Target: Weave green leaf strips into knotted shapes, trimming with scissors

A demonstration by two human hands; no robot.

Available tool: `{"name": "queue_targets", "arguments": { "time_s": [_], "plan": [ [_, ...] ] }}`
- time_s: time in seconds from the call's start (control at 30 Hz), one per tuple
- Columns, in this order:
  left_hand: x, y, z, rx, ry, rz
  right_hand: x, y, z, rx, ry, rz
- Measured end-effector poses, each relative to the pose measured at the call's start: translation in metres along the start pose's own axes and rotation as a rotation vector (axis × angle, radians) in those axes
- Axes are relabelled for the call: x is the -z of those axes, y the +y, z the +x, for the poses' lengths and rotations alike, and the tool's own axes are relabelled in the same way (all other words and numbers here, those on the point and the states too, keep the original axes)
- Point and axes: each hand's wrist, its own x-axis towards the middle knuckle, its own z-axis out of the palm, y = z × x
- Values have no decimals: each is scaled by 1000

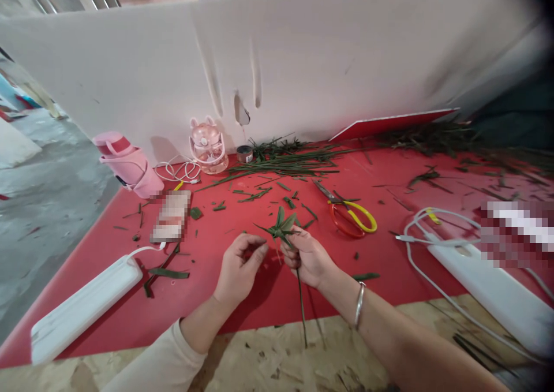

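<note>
- One green leaf piece (281, 226), with pointed blades spreading outward, is held above the red desk (151, 323), near the middle of the head view.
- The right hand (308, 254) grasps it, fingers curled around its base; a long thin stem (302, 308) hangs down below this hand. A silver bracelet (359, 305) circles the wrist.
- The left hand (242, 265) is just beside the leaf piece, its thumb and forefinger bent close together; whether they pinch a fine strip, I cannot tell.
- Scissors (332, 200) with one red and one yellow handle loop lie near the right hand, beyond it.
- Behind the hands, a bundle of green stems (294, 165) lies beside a small tin (244, 154).
- To the left stand a clear pink bottle (209, 149) and a tilted pink flask (134, 170). Nearer lies a blurred-out phone (172, 216), its cable leading to a long white bar (86, 311).
- A second white bar (489, 294) lies at the right.
</note>
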Motion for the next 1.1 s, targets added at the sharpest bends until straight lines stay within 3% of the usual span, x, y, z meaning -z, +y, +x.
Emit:
{"name": "queue_targets", "arguments": {
  "time_s": [0.1, 0.27, 0.37, 0.43, 0.5, 0.67, 0.83, 0.9, 1.03, 1.1],
  "plan": [
    [-4, 2, -1, 48, -89, -55, -6, 7, 0, 104, 50, -142],
    [-1, 6, -7, 187, 7, -124, -5, 10, -2, 538, 165, -514],
    [-3, 9, -15, 231, -144, -128, 0, 9, -8, 773, 248, -837],
    [-7, 10, -20, 250, -215, -187, 2, 8, -13, 896, 248, -1029],
    [-12, 12, -20, 237, -178, -261, 1, 7, -16, 974, 172, -1131],
    [-12, 13, -11, 148, 38, -336, -5, 5, -22, 902, -141, -1092],
    [-4, 5, -4, 191, 45, -474, 0, -7, -20, 812, -299, -1120],
    [-1, 3, -1, 218, 33, -478, 9, -16, -14, 754, -284, -1054],
    [5, 7, 1, 164, -30, -283, 25, -28, -2, 608, -25, -648],
    [6, 9, 0, 112, -107, -151, 24, -27, -1, 524, -24, -594]
  ]
}}
